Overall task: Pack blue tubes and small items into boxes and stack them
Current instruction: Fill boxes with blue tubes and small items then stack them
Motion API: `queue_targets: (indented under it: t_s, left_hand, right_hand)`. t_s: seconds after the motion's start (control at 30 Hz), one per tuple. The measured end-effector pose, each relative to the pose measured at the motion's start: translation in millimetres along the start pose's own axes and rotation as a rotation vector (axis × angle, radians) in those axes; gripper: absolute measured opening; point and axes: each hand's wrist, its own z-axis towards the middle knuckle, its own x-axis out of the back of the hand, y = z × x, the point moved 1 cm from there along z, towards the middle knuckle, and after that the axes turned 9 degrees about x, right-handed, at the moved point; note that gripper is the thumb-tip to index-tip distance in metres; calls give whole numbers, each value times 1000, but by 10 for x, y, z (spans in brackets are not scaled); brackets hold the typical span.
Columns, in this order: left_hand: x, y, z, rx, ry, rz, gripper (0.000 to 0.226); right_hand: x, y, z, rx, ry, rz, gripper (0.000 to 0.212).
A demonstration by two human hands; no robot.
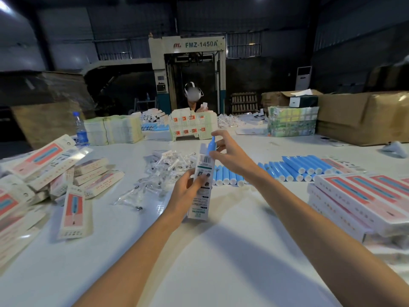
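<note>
Left hand (187, 189) grips box (198, 208) mid-length, box near upright. Right hand (232, 156) pinches tube (212, 146) protruding from box top. Loose tubes (294, 167) right of box.

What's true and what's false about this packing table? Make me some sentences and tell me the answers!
1. The left hand holds a white box upright. True.
2. The blue tube is completely inside the white box. False: its top sticks out, pinched by the right hand.
3. Loose blue tubes lie on the table to the right of the white box. True.
4. The water bottle stands on the right side. False: it stands at the far left.
</note>
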Motion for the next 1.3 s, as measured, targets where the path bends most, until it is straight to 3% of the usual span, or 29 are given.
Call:
queue_targets:
  t_s: [0.2,0.27,0.33,0.47,0.57,0.7,0.77,0.83,0.93,1.03,1.13,1.23,1.3]
  left_hand:
    - [223,-87,135,48,240,-83,23]
    - [278,-120,174,71,304,-94,20]
    - [304,-126,204,62,338,-92,19]
    - [314,-95,216,64,336,-117,20]
    - [301,-78,190,63,311,-110,23]
    - [253,-65,146,65,267,-77,24]
    - [218,-56,120,65,234,-83,25]
    - [175,-27,83,70,190,-107,26]
    - [109,20,35,78,143,-139,28]
    - [27,39,-5,101,89,-142,36]
    - [-58,37,-51,110,16,-122,40]
    - [-117,36,-56,107,-25,-100,42]
    - [-144,38,-49,103,-45,-100,43]
  right_hand:
    - [-285,281,-143,-74,242,-73,34]
    - [-413,372,-217,-137,144,-183,29]
    - [-600,410,-283,-118,-58,-290,25]
    - [-964,443,-406,-45,-376,-580,33]
    - [-1060,474,-470,-7,-371,-720,27]
    - [-977,507,-519,-31,-346,-798,49]
    - [-879,527,-591,-70,-407,-802,65]
    - [-732,578,-692,-104,-446,-794,67]
    - [-446,657,-778,-161,-289,-600,57]
    - [-139,572,-688,-234,116,-219,47]
    - [137,287,-526,-142,443,224,37]
    - [308,-19,-380,44,550,449,46]
    - [335,-194,-284,149,522,454,53]
